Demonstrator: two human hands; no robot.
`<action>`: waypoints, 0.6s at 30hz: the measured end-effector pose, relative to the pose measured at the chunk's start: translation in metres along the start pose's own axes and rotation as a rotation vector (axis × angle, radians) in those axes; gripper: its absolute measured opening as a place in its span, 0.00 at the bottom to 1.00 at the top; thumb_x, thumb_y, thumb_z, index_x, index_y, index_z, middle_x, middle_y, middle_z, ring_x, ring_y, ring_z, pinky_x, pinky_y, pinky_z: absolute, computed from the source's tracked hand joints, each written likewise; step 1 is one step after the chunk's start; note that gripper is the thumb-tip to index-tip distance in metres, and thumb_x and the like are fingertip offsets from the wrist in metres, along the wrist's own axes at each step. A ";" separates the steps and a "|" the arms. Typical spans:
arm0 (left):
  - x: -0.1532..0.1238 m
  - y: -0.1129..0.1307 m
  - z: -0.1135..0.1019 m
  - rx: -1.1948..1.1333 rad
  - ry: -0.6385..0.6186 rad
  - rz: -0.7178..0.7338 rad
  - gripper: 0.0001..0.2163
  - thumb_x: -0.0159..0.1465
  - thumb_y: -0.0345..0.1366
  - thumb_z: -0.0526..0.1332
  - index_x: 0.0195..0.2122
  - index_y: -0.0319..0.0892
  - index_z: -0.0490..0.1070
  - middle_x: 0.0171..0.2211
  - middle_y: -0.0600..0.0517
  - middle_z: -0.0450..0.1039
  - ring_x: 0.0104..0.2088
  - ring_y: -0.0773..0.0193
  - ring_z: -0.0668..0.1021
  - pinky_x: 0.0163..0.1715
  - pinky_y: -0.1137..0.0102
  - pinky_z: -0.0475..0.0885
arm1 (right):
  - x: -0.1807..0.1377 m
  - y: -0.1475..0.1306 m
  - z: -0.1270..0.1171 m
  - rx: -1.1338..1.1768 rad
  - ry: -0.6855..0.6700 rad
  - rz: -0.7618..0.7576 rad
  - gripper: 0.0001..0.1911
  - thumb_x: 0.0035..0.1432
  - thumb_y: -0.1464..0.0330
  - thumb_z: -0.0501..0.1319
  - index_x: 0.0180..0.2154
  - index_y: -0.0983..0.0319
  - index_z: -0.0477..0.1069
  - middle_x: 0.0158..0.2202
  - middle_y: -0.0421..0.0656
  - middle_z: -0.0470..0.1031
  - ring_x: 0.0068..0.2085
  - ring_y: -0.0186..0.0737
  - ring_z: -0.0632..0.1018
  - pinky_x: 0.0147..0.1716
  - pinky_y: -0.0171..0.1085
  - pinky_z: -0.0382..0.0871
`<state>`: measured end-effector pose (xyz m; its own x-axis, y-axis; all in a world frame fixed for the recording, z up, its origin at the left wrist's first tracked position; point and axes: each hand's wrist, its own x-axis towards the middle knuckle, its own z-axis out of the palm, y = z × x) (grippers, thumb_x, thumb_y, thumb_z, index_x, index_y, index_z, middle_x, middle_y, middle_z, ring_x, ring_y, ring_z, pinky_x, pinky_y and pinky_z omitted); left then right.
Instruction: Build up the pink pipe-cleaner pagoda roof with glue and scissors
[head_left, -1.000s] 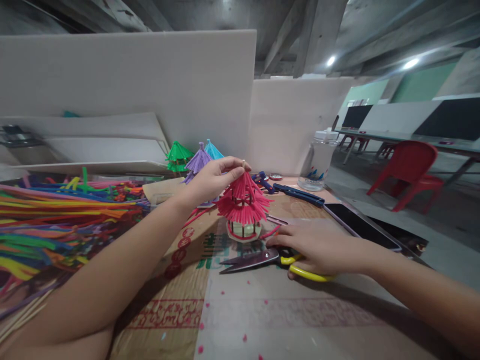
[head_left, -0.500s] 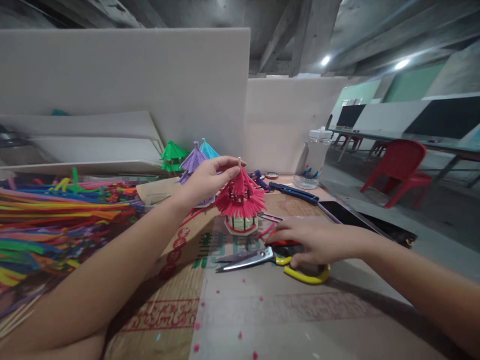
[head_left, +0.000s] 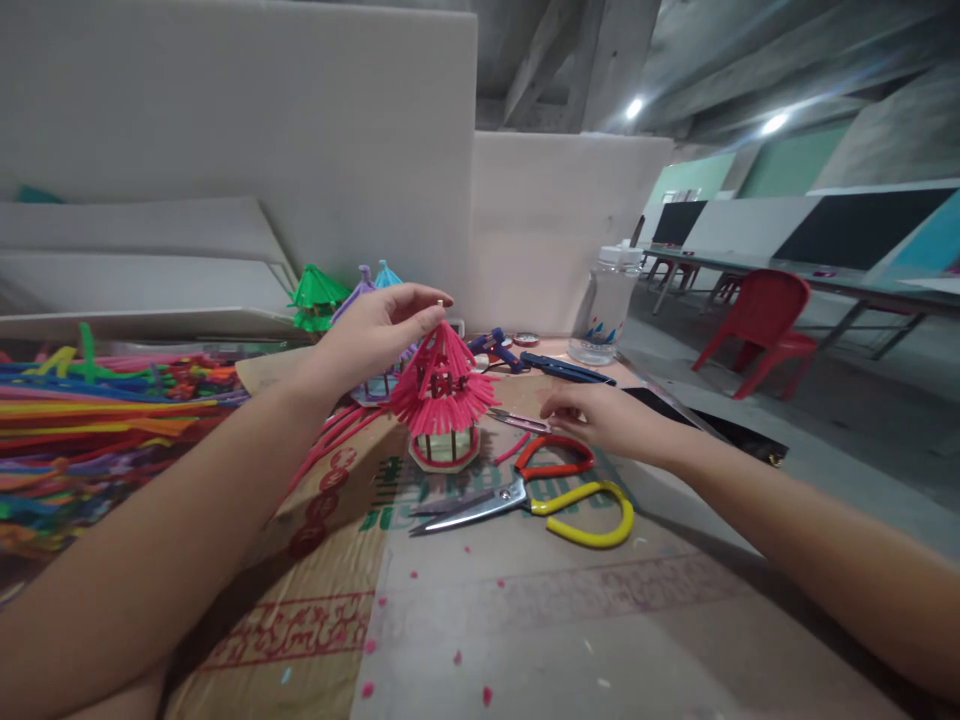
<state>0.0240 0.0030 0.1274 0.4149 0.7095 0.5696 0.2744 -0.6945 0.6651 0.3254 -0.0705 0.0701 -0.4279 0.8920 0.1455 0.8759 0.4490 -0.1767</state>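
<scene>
My left hand point(head_left: 394, 320) grips the pointed top of a small pink pipe-cleaner pagoda point(head_left: 442, 395), its thumb and fingers closed around the peak. The model stands upright with two tiers of fringed roof, thin posts and an eight-sided base. Empty, fingers loosely curled and apart, my right hand point(head_left: 600, 415) hovers just right of a pair of tweezers point(head_left: 521, 420). Whether its fingertips touch them I cannot tell. Scissors point(head_left: 512, 494) with one red and one yellow handle lie in front, blades pointing left. A short pink pipe-cleaner piece point(head_left: 512, 447) lies behind them.
Behind are green point(head_left: 319, 290) and purple point(head_left: 365, 275) models, a glue gun point(head_left: 496, 348), a utility knife point(head_left: 566, 368) and a clear bottle point(head_left: 604, 305). Coloured pipe cleaners point(head_left: 112, 420) pile up at left. A dark phone point(head_left: 652, 410) lies at right; white boards point(head_left: 225, 150) rise behind.
My right hand has come off the scissors and moved back toward the tweezers. The scissors now lie free on the table. My left hand keeps hold of the pink pagoda; the view has shifted.
</scene>
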 end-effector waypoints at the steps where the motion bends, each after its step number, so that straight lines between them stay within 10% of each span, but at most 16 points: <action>1: 0.000 0.001 -0.003 0.002 0.014 0.011 0.21 0.62 0.50 0.63 0.49 0.40 0.76 0.46 0.45 0.79 0.46 0.57 0.79 0.51 0.63 0.72 | -0.001 -0.002 0.004 -0.018 0.004 -0.042 0.13 0.64 0.66 0.55 0.40 0.61 0.78 0.39 0.47 0.80 0.38 0.42 0.77 0.35 0.36 0.65; 18: -0.003 0.014 -0.027 -0.029 0.104 0.022 0.19 0.62 0.43 0.65 0.51 0.38 0.74 0.47 0.44 0.78 0.45 0.61 0.78 0.50 0.64 0.72 | 0.032 -0.025 0.019 -0.209 -0.128 -0.277 0.05 0.57 0.73 0.60 0.35 0.63 0.74 0.35 0.46 0.78 0.35 0.41 0.75 0.31 0.35 0.58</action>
<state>0.0035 -0.0059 0.1479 0.3282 0.7036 0.6303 0.2407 -0.7075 0.6645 0.2852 -0.0521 0.0612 -0.6679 0.7435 0.0344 0.7440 0.6657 0.0572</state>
